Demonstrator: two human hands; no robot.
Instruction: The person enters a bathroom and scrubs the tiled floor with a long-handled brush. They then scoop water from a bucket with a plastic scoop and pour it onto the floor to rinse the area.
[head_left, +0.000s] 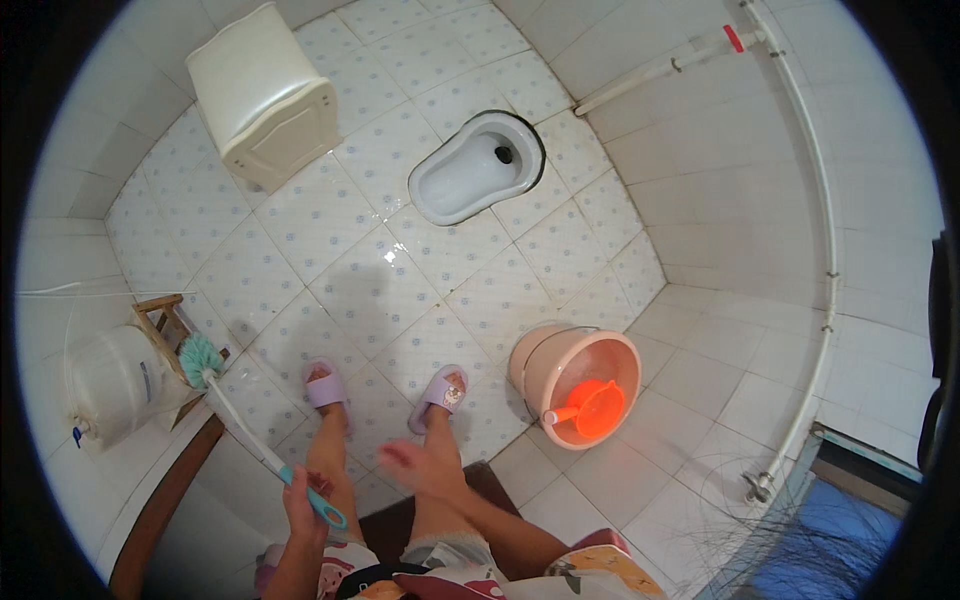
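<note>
My left hand (301, 504) is closed around the teal handle end of a long toilet brush (251, 435). The brush's white shaft runs up and to the left, and its teal bristle head is beside a small wooden stand. My right hand (409, 459), partly blurred, is raised over my right shin with nothing seen in it; its exact finger pose is unclear. A white squat toilet (466, 180) is set in the tiled floor ahead. To the right, a pink bucket (534, 360) holds water and an orange plastic dipper (598, 409).
A cream plastic cabinet or stool (262, 97) stands at the upper left. At left, a translucent water container (112, 382) with a tap is next to the wooden stand (161, 319). White pipes (825, 202) follow the right wall. Wet spots (394, 253) mark the floor tiles.
</note>
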